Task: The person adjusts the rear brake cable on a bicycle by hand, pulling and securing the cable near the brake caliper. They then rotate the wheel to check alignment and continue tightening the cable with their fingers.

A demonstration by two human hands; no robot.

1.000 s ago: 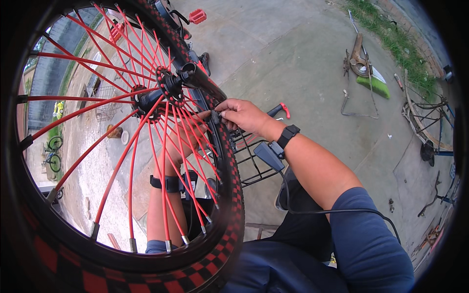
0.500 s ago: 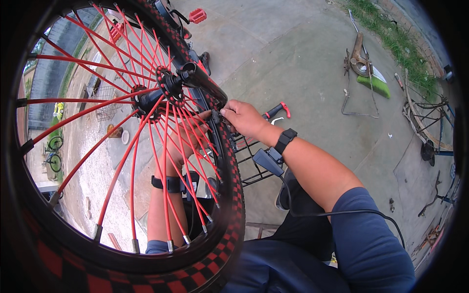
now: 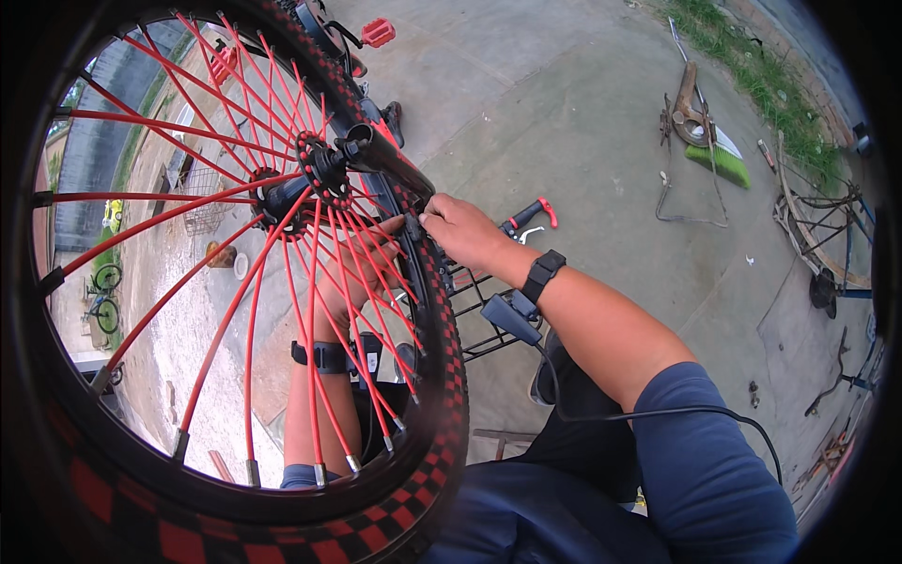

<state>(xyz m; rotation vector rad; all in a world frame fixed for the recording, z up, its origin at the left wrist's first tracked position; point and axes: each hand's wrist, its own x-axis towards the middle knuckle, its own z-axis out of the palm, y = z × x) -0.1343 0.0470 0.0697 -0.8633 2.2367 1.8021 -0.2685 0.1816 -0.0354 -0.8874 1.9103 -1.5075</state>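
A bicycle wheel (image 3: 176, 430) with red spokes, a black rim and a red-and-black checkered tire stands upright on my left, very close. Its hub (image 3: 282, 198) is joined to a black fork (image 3: 390, 164). My right hand (image 3: 465, 230) is at the outer side of the tire beside the fork, thumb and fingertips pressed together at a small dark part I cannot make out. Behind the spokes, my left hand (image 3: 362, 273) reaches up, its index finger pointing to the same spot and its other fingers curled. Spokes and rim partly hide its grip.
Below my right hand are a black wire basket (image 3: 484, 329) and a handlebar grip (image 3: 534, 213) with a red end. Far right on the concrete lie a green broom (image 3: 722, 164), a rusty metal part (image 3: 691, 108) and an old wheel (image 3: 817, 240). A red pedal (image 3: 379, 33) shows at the top.
The wheel has turned very slightly, its lower spokes shifting left. Both hands stay at the same place beside the fork.
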